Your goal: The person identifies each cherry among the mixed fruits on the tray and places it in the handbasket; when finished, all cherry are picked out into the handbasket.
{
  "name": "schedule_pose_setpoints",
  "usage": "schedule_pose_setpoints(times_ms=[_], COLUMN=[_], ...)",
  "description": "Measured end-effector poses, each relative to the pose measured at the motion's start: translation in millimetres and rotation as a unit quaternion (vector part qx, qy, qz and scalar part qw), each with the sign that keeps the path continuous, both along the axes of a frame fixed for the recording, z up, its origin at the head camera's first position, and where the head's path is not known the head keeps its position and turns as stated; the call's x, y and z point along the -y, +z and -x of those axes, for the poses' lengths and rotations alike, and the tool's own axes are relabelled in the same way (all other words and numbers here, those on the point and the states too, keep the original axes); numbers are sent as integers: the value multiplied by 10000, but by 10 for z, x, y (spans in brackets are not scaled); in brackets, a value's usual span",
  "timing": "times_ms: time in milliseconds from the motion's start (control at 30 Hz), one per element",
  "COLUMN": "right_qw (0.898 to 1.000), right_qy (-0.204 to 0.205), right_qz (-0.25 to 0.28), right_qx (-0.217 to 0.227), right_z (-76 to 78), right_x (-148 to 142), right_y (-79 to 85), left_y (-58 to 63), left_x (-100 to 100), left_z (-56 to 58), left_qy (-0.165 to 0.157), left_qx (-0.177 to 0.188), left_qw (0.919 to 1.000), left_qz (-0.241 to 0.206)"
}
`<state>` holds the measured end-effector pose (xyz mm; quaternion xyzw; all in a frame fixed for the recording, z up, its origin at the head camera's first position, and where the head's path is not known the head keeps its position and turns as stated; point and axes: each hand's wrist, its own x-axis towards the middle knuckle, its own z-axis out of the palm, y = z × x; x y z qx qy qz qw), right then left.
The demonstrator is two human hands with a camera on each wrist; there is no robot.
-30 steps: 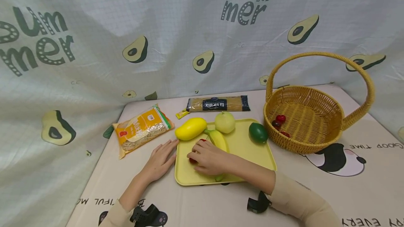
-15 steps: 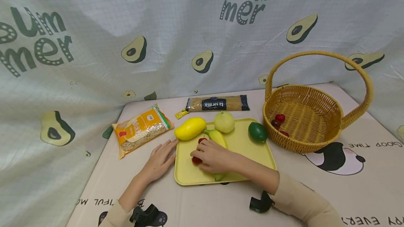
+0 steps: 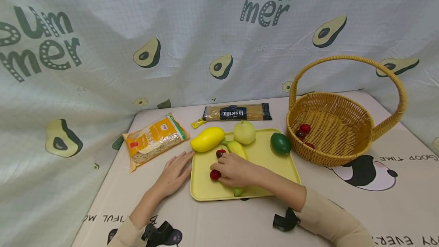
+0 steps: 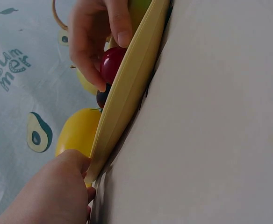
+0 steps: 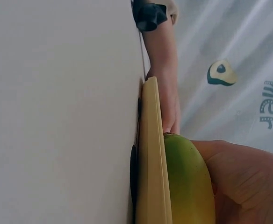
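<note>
My right hand [image 3: 238, 170] reaches over the banana [image 3: 236, 148] on the yellow tray [image 3: 271, 174], thumb and fingers bent around a red cherry [image 3: 215, 175]. In the left wrist view, that cherry [image 4: 112, 65] sits between the thumb and a fingertip. A second, darker cherry [image 3: 220, 153] lies just beyond the fingers. My left hand [image 3: 172, 174] rests flat by the tray's left side, fingertips at its rim. In the right wrist view, the banana's greenish end [image 5: 185, 172] stands in front of my right hand [image 5: 244, 177]. The fingers there are mostly hidden.
A mango [image 3: 207, 139], a pale green round fruit [image 3: 244, 132] and a dark green fruit [image 3: 280, 144] lie on the tray. The wicker basket [image 3: 329, 159] at right holds several cherries. Behind are a pasta pack [image 3: 253, 112], a small yellow sachet [image 3: 197, 124] and an oat-like bag [image 3: 154, 140].
My right hand has shifted slightly right, and the red cherry has moved a little right with it. Both tray cherries show more fully now. My left hand stays in place.
</note>
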<state>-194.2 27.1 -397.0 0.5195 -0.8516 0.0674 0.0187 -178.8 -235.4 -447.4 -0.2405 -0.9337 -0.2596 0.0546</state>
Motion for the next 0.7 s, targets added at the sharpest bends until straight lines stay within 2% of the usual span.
schedule_pose_setpoints(times_ms=[200,467,700], right_qw=[9998,9992,9981], right_qy=[91,210,169], right_qz=[113,282,490], right_qx=[164,175,318], right_z=[18,27,40], right_x=[-14,-26,-34], right_y=[-10,-2,-2], left_y=[6,20,24], left_x=[-1,-6,-14], left_z=[-3,0,-11], left_qy=[-9,-4,10], left_qx=[12,41,63], left_qw=[10000,10000,10000], left_qz=[-11,6,5])
